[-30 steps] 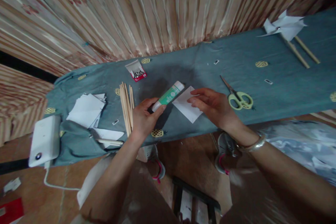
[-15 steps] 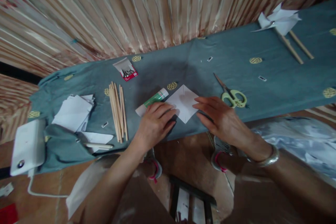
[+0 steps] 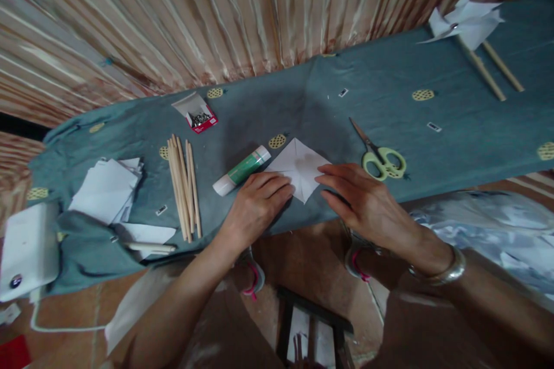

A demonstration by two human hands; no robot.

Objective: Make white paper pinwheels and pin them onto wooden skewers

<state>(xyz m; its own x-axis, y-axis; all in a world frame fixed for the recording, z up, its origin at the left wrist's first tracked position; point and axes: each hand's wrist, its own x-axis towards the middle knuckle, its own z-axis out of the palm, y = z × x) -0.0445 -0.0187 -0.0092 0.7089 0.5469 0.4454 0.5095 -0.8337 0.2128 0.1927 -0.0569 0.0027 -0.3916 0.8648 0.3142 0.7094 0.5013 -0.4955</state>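
Down near the front edge of the cloth-covered counter (image 3: 454,127) lies a white paper square (image 3: 298,167), turned like a diamond and creased across its middle. The left hand (image 3: 255,202) rests on its left corner and the right hand (image 3: 363,202) on its right corner. In both the grip is open, fingers stretched flat on the sheet and closed on nothing. A silver bangle (image 3: 441,268) sits on the right wrist.

Just left of the paper, close by the left fingertips, a green-and-white glue stick (image 3: 241,170) lies on its side. Green-handled scissors (image 3: 381,155) lie just to the right. Farther left are a bundle of wooden sticks (image 3: 184,187) and a loose stack of white sheets (image 3: 106,190), with a small red packet (image 3: 197,112) behind them. A paper pinwheel (image 3: 465,23) lies at the far right end.
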